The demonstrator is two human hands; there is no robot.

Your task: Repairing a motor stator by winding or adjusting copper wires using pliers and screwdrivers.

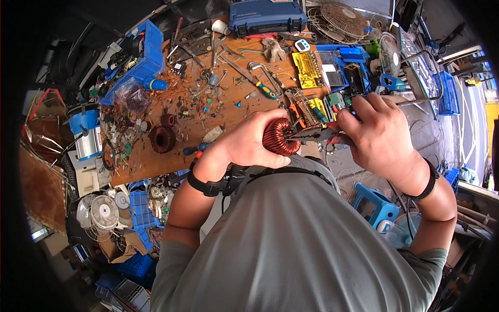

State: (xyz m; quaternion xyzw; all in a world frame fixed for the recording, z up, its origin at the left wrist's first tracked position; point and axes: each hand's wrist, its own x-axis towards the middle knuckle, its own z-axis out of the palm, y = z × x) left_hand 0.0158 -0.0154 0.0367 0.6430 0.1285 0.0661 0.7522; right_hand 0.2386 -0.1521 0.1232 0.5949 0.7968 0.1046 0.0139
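Observation:
A ring-shaped coil [277, 139] of copper-coloured wire sits in the grip of my left hand [248, 139], close to my body at the table's near edge. The fingers go round its far side and the thumb presses its near side. My right hand [382, 132] is closed on the handles of a pair of pliers [316, 135]. The jaws of the pliers reach into the coil's middle, at its right side; whether they grip a wire there is too small to tell. Farther left on the table lies a dark red ring core [162, 140] with smaller rings beside it.
The wooden table [189, 104] is strewn with scraps and tools. A screwdriver [266, 90], a yellow bit set [307, 69] and a blue toolbox [267, 18] lie beyond my hands. Blue bins [138, 65] stand left; fans [343, 20] stand back right. A blue stool [375, 204] is below right.

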